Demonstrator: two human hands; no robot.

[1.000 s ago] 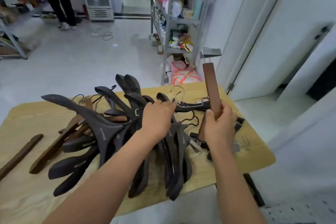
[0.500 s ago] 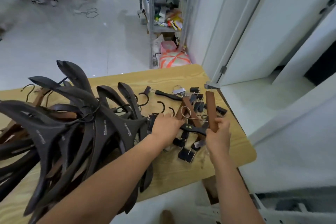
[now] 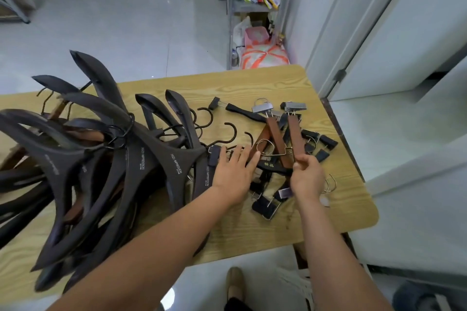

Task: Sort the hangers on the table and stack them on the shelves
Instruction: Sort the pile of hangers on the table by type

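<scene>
We're working at the right end of the pale wood-grain table (image 3: 278, 232), down among the clip hangers. Our right hand (image 3: 307, 178) pinches the near end of a slim brown wooden clip hanger (image 3: 296, 135), thumb and fingers curled round the bar. Its steel clip points toward the table's far edge. Our left hand (image 3: 233, 169) lies flat at mid-table, fingers straight and spread, pressing on dark wire hooks and gripping nothing.

A second brown wooden bar (image 3: 274, 137) crosses just beside the held one, and a black bar with gold characters (image 3: 270, 165) lies beneath them. Loose black clips (image 3: 326, 141) are scattered near the table's right edge. The big heap of dark matte coat hangers (image 3: 141, 159) covers the table's left half, unsorted as yet. Beyond the table's far edge stands a grey metal shelf rack (image 3: 231, 20), probably where the stacks go.

The tangle looks like the main risk here. We should draw the held hanger out along its own length, slowly, while the flat left hand pins its neighbours so no hook or clip drags along with it. Then we group like with like, with the clips all facing one way, so each stack sits level on a shelf.
</scene>
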